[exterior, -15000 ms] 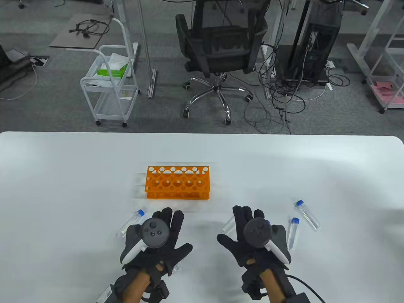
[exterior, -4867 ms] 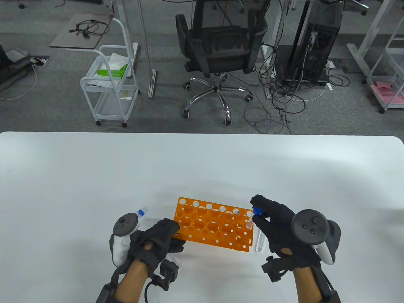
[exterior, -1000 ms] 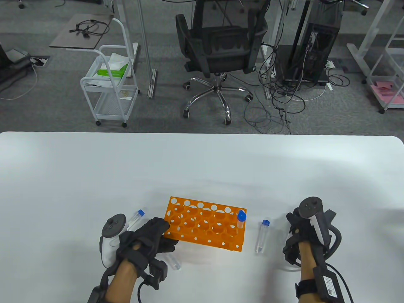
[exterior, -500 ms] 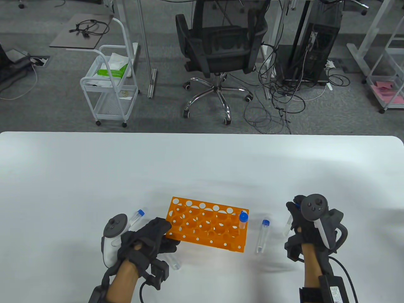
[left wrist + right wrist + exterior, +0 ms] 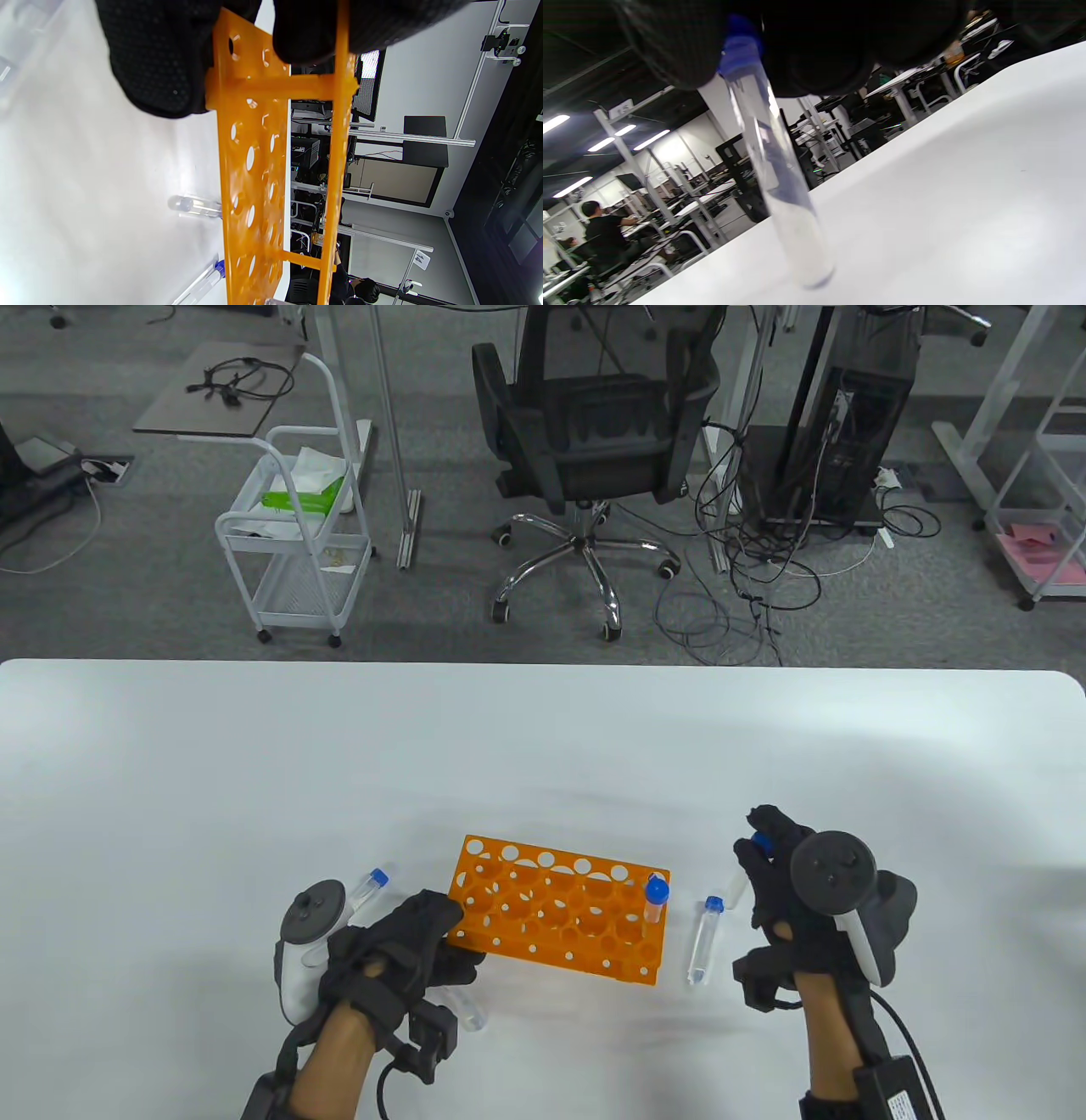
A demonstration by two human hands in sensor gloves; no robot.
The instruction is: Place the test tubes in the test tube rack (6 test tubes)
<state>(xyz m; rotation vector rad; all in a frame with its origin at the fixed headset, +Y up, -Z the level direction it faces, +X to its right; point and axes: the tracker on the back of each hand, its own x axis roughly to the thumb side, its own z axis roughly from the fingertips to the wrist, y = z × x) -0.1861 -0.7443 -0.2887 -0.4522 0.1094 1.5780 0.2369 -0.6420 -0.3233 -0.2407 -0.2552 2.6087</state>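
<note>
1 tube in rack, 5 left: my left hand grips rack, right hand pinches tube no. 2.

We grip the orange rack at its left end with our left hand; one capped tube stands in it. Our right hand holds another tube above the tabletop.
</note>
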